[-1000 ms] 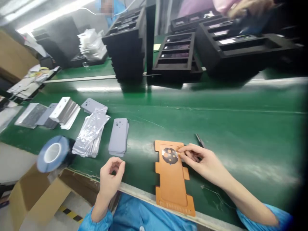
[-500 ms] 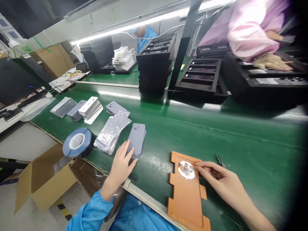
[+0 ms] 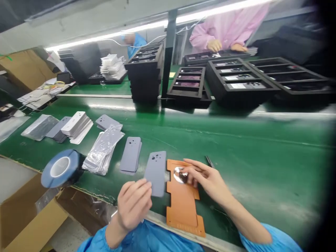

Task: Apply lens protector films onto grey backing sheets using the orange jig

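The green desk (image 3: 257, 140) ran across the view, with a tall stack of black trays (image 3: 145, 82) standing along its far side. An open cardboard box (image 3: 39, 224) stood below its near left edge. By the front of the desk lay an orange fixture (image 3: 182, 210), flat, with notched sides. Well to its left, a blue tape roll (image 3: 49, 175) sat just beside a plastic-wrapped pile (image 3: 101, 152). The right hand (image 3: 207, 182) reached over the upper part of the fixture, its fingers bent and narrow; whether they gripped anything could not be told. The left hand (image 3: 134, 206) had its fingers closed on the lower left edge of a grey panel (image 3: 156, 175), held just left of the fixture, round holes at its far end. A small grey stack (image 3: 130, 154) lay between that panel and the wrapped pile. Under the right fingertips was a shiny round piece (image 3: 177, 176), partly hidden, on the fixture. A slim dark tool (image 3: 209, 161) lay just beyond the right hand.
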